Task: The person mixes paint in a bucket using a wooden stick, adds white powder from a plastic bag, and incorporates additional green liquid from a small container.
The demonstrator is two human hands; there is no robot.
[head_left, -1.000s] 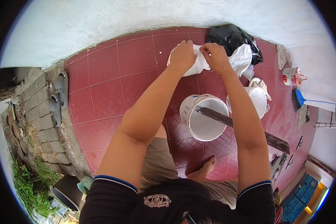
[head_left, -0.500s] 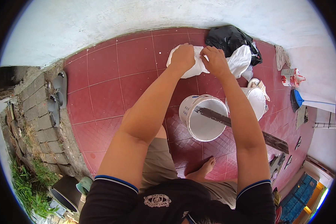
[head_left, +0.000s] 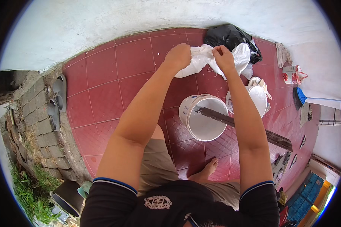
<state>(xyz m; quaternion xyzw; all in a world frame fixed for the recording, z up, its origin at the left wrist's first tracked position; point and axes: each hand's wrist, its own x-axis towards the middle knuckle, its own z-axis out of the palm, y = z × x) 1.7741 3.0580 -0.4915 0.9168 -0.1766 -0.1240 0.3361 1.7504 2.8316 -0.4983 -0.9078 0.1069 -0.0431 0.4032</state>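
Both my arms reach out over the red tiled floor to a white sack [head_left: 201, 56], limp and creased, beside the far wall. My left hand [head_left: 179, 59] is a closed fist gripping the sack's left part. With fingers pinched, my right hand [head_left: 223, 59] holds its edge on the right, and a stretch of material spans the gap between the hands. A thin white string hangs below, near the right hand. Closer to me stands a white bucket [head_left: 189, 113], with a dark wooden stick [head_left: 250, 129] reaching from it under my right forearm.
A black plastic bag [head_left: 227, 36] lies against the wall behind the sack. Right of the bucket is another white bucket [head_left: 258, 99]. Farther right are a red-smeared paint can [head_left: 291, 75], a rag [head_left: 283, 55] and a blue broom [head_left: 301, 95]. Grey clogs [head_left: 58, 89] rest at the left edge.
My hands have moved apart, the left one slightly leftward and the right one rightward. The sack is now stretched between them, and its string has come into view.
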